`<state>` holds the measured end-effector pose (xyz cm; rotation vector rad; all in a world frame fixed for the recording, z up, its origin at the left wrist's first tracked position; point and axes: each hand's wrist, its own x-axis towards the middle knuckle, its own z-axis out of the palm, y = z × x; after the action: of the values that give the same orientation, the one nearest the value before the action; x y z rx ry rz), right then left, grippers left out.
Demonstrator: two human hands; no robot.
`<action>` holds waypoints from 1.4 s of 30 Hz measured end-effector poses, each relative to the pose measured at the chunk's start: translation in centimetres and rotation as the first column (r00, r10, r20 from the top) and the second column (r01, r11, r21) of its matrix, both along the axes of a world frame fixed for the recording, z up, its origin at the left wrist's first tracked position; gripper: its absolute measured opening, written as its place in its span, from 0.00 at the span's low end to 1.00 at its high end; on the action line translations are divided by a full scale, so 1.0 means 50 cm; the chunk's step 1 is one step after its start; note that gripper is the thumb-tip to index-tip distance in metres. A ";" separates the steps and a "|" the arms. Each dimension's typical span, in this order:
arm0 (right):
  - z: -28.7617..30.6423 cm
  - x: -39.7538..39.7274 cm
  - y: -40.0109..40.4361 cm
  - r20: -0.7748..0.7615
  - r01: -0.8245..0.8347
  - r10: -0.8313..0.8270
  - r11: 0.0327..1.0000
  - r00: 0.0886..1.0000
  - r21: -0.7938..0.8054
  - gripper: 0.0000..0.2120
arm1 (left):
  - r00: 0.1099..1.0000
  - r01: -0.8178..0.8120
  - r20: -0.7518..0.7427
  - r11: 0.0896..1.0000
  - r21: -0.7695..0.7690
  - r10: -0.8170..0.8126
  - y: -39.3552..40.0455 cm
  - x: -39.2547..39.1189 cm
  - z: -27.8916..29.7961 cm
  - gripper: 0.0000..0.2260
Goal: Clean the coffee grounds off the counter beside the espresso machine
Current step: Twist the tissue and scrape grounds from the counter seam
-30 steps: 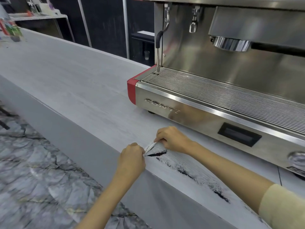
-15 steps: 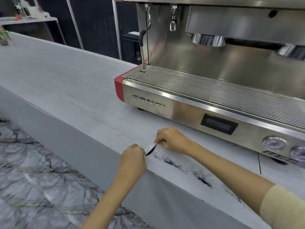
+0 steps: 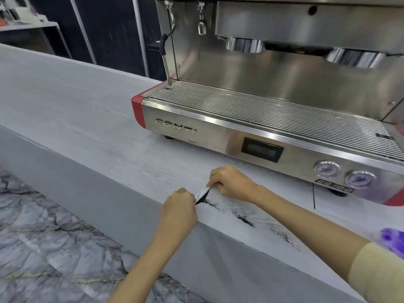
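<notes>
A small white card (image 3: 202, 192) is held on edge on the counter (image 3: 87, 119), near the front edge, w/ its lower edge against the surface. It is pinched at one end by the left hand (image 3: 180, 207) and at the other by the right hand (image 3: 230, 182); both sets of fingers are closed on it. A dark line of grounds (image 3: 242, 218) is gathered right against the card's right face. More grounds are scattered to the right along the counter edge in several streaks and specks, thinning toward the right forearm. The espresso machine (image 3: 262, 127) is set just behind the hands, approx. parallel to the counter edge, w/ a steel drip grate, red corner trim, a small dark display and two round gauges at its front. The right arm is covered by a pale sleeve (image 3: 378, 272) at lower right. A blurred purple thing (image 3: 391, 239) is seen at the right edge; it can't be identified.
</notes>
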<state>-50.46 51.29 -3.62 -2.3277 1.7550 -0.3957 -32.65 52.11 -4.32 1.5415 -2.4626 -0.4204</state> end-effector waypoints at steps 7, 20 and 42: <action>0.000 -0.036 0.054 -0.019 0.039 -0.040 0.999 0.999 -0.003 0.11 | 1.000 0.020 0.003 1.000 -0.009 -0.020 0.045 -0.039 0.001 0.11; -0.003 -0.105 0.161 -0.035 0.125 -0.127 0.991 0.991 -0.044 0.13 | 0.993 0.119 -0.001 0.993 -0.013 -0.119 0.126 -0.108 0.002 0.10; -0.001 -0.198 0.346 -0.042 0.329 -0.331 0.943 0.943 -0.059 0.10 | 0.941 0.337 -0.026 0.941 0.028 -0.336 0.235 -0.212 0.008 0.11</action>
<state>-60.35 68.60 -3.66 -2.0902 2.1929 -0.4397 -43.24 63.86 -3.90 1.1152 -2.7202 -0.5290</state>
